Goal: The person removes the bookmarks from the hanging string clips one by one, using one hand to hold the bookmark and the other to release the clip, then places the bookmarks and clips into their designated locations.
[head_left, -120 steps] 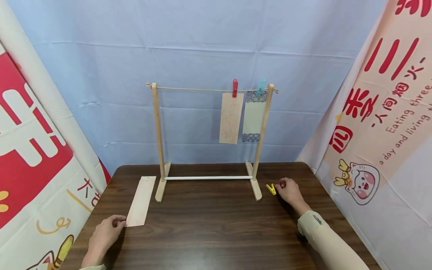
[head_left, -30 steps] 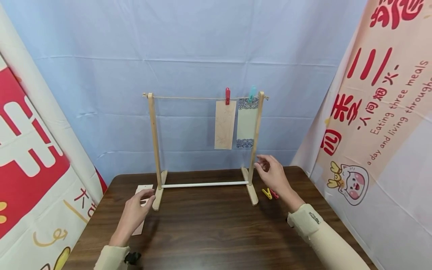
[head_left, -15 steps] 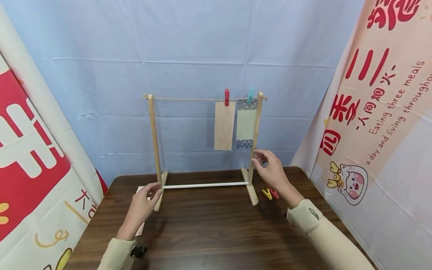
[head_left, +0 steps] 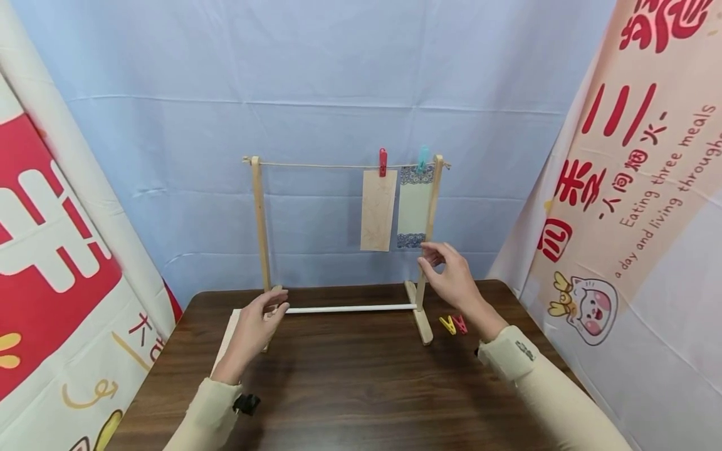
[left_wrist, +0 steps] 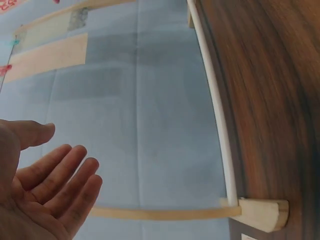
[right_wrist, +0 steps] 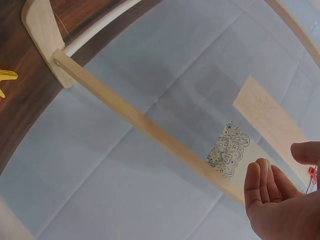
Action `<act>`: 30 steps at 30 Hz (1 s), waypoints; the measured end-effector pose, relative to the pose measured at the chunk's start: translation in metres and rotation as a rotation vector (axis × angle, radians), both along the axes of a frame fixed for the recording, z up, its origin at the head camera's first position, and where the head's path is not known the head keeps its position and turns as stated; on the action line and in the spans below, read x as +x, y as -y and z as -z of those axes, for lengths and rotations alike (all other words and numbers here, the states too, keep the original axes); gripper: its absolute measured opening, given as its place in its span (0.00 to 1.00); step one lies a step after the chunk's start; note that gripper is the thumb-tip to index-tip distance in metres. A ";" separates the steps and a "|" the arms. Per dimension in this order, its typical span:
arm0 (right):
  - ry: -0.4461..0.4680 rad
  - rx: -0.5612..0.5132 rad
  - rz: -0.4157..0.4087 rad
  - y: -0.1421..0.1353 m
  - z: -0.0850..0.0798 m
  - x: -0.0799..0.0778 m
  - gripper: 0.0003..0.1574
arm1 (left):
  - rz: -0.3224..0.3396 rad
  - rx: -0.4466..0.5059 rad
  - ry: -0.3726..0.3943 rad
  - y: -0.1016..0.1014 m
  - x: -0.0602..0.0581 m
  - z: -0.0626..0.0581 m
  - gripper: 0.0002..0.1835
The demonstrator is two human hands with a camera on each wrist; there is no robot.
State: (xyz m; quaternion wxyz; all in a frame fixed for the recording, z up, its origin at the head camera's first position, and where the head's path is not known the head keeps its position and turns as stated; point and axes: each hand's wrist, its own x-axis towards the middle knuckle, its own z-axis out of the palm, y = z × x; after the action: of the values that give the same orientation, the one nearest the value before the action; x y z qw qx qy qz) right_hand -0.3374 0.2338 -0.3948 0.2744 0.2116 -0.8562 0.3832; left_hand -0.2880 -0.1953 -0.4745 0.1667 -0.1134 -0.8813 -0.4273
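My left hand (head_left: 256, 326) is raised by the left foot of a wooden rack, fingers loosely bent with nothing between them; the left wrist view shows its bare palm. Behind it a pale paper card (head_left: 230, 332) lies on the table, partly hidden by the hand and forearm. My right hand (head_left: 448, 275), also holding nothing, hovers before the rack's right post (head_left: 433, 207), fingers gently curved. Below it, a yellow clothespin (head_left: 448, 324) and a red clothespin (head_left: 460, 324) lie side by side on the table.
From the rack's string (head_left: 316, 165) hang a beige card (head_left: 378, 212) under a red clothespin (head_left: 383, 161) and a blue-patterned card (head_left: 413, 207) under a light-blue clothespin (head_left: 423, 159). A white rod (head_left: 350, 309) joins the feet low down on the dark table (head_left: 361, 376).
Both hands have risen from the table. The left has left the card's near end and moved right toward the rack; the right has moved from the clothespins up to the right post.
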 end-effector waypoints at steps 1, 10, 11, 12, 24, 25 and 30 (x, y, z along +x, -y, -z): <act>-0.007 0.003 0.000 0.000 -0.001 0.000 0.22 | 0.009 0.000 -0.001 -0.002 -0.001 -0.001 0.19; -0.032 0.022 -0.011 0.005 -0.009 -0.002 0.22 | 0.044 -0.005 -0.018 -0.018 -0.006 -0.010 0.19; -0.031 0.025 -0.013 0.005 -0.011 -0.002 0.22 | 0.045 -0.004 -0.023 -0.019 -0.007 -0.010 0.19; -0.032 0.026 -0.014 0.006 -0.012 -0.002 0.22 | 0.043 -0.004 -0.027 -0.020 -0.007 -0.011 0.19; -0.071 0.037 -0.036 0.015 -0.021 -0.007 0.21 | 0.088 0.008 -0.031 -0.036 -0.013 -0.026 0.20; -0.070 0.036 -0.043 0.015 -0.023 -0.008 0.21 | 0.091 0.006 -0.032 -0.037 -0.014 -0.027 0.20; -0.081 0.035 -0.062 0.018 -0.029 -0.012 0.21 | 0.105 0.006 -0.062 -0.044 -0.019 -0.029 0.20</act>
State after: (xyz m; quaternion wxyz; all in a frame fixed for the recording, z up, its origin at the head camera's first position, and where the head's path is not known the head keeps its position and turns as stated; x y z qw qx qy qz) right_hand -0.3490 0.2157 -0.3657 0.2931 0.2582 -0.8439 0.3678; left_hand -0.3071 -0.1516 -0.4451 0.1717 -0.1722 -0.8673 -0.4343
